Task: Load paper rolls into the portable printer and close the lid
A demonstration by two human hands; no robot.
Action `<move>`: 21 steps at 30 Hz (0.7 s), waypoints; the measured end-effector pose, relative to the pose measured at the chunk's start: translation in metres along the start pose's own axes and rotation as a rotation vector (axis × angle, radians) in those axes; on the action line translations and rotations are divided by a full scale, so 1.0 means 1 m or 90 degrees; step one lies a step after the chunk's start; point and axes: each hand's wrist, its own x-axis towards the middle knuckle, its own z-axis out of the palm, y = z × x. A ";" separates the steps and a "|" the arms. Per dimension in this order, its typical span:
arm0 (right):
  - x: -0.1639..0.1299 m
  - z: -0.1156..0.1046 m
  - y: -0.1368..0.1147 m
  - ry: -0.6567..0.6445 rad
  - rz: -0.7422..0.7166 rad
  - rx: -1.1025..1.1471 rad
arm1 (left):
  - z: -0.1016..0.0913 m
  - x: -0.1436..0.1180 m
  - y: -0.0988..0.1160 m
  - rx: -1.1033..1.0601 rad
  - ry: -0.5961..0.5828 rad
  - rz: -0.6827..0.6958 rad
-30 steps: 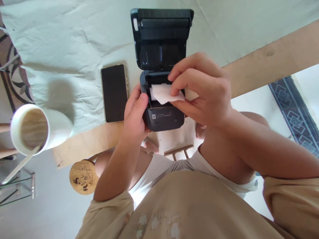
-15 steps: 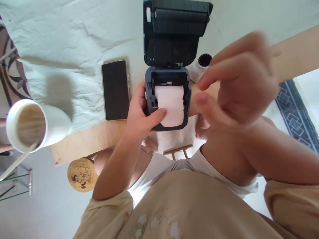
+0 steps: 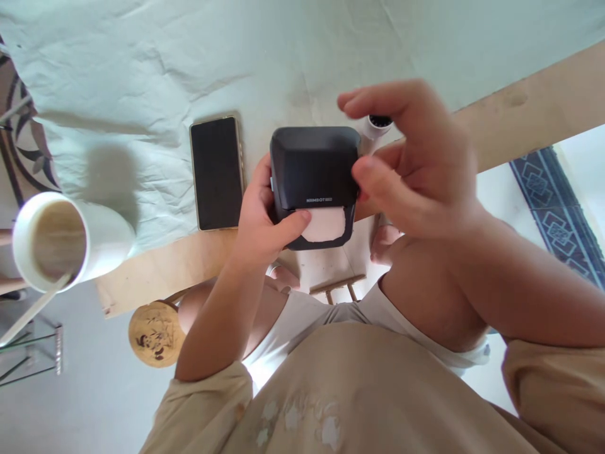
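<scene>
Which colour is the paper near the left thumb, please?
The paper is white, seen in the head view.

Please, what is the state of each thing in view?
Printer: closed; latching cannot be seen
Paper: sticking out of the printer
Phone: lying flat, screen dark
Cup: holds brownish liquid
Utensil: leaning in the cup
Left hand: holding the printer
Right hand: spread beside printer, contact unclear
White object: partly hidden

Off printer [image 3: 314, 167]: paper [image 3: 327, 225] out at 6 o'clock, phone [image 3: 216, 174] on cloth [image 3: 155, 79] at 9, cup [image 3: 103, 236] between 8 and 9, stool [image 3: 157, 334] between 7 and 8.
</scene>
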 end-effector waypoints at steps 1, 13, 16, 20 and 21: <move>0.000 0.001 0.001 -0.026 -0.016 -0.017 | 0.001 0.000 0.001 -0.010 0.001 -0.004; 0.005 0.012 0.004 -0.070 0.069 0.024 | 0.012 0.002 0.010 -0.044 0.080 -0.087; 0.004 0.013 0.007 -0.058 0.032 0.031 | 0.020 0.005 0.017 -0.097 0.075 -0.081; 0.002 0.012 0.007 -0.053 -0.026 -0.011 | 0.028 0.007 0.022 -0.142 0.098 -0.081; 0.002 0.011 0.006 -0.052 -0.033 -0.022 | 0.028 0.007 0.022 -0.159 0.111 -0.102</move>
